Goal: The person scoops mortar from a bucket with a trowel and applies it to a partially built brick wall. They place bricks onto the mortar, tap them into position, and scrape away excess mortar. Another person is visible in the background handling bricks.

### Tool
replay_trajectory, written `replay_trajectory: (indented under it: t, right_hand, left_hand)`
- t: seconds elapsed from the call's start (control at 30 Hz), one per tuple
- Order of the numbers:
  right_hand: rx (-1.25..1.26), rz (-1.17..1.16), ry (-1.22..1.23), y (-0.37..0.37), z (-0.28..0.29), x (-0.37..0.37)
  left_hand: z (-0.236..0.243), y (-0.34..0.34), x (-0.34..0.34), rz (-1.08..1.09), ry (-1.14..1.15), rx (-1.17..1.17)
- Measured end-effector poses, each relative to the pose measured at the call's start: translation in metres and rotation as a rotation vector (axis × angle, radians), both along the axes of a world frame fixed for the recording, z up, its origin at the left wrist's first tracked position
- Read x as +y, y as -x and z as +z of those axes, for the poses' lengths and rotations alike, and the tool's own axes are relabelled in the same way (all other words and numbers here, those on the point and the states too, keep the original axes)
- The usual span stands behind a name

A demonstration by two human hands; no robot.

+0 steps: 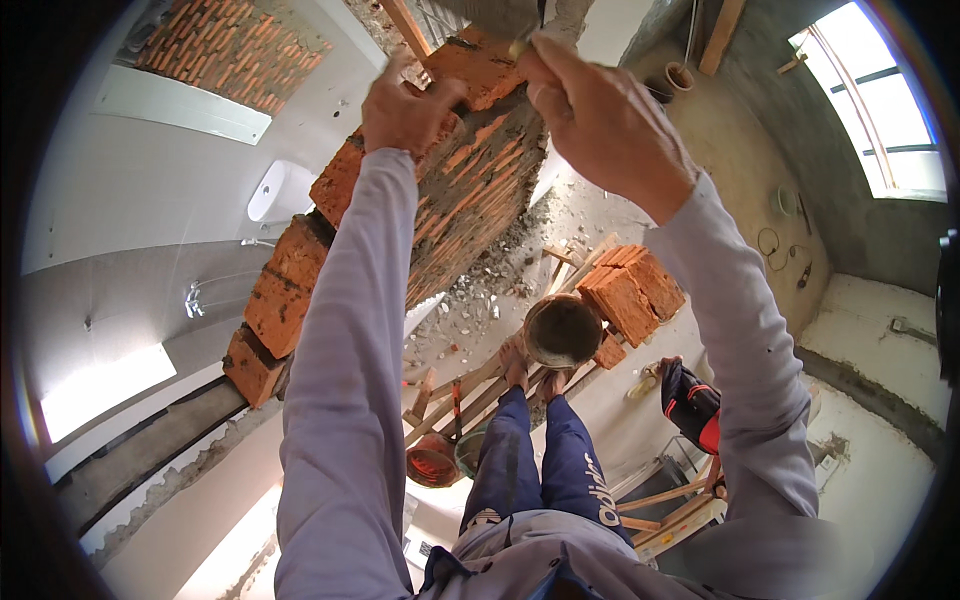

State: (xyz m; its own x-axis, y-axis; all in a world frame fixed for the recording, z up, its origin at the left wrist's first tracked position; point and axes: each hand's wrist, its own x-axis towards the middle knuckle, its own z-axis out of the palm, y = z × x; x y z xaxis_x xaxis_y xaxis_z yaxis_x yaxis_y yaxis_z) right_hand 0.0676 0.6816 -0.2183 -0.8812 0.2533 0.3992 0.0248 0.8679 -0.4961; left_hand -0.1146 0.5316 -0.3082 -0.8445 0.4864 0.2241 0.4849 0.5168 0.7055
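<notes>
While the top brick is steadied by the left hand, fingers spread on its near end, a trowel handle is pinched in the right hand, just beside the brick's right edge.

Brick wall close ahead of both hands; open air rightward.

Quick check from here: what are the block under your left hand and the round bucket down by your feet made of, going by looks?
The block under the left hand looks like fired clay brick: matte orange-red, rough faces, with grey mortar in the joints of the wall below it. The bucket has a dark, dull, crusted look; plastic or metal, I cannot tell.
</notes>
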Motion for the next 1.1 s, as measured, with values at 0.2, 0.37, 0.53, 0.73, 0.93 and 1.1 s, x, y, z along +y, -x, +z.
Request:
replay_trajectory:
  t: [0.2,0.37,0.53,0.73,0.93,1.1]
  right_hand:
    - [-0.193,-0.001,0.062,-0.003,0.039,0.005]
    - [-0.128,-0.02,-0.054,0.003,-0.011,-0.003]
    - [-0.064,-0.009,-0.064,0.007,-0.028,-0.004]
    - [-0.093,-0.01,-0.081,0.007,-0.031,0.004]
    - [0.08,0.006,0.38,-0.052,-0.024,-0.011]
    - [-0.05,-0.31,1.492,-0.116,-0.114,-0.072]
  left_hand:
    - [-0.008,0.012,-0.009,0.062,-0.368,-0.143]
    - [-0.001,-0.001,0.008,-0.058,0.322,0.053]
    - [0.001,0.0,0.006,-0.054,0.306,0.023]
    - [0.003,-0.001,0.01,-0.067,0.35,0.053]
    - [-0.011,0.006,-0.004,-0.043,0.336,0.143]
    - [-0.014,0.007,0.005,-0.115,0.151,0.178]
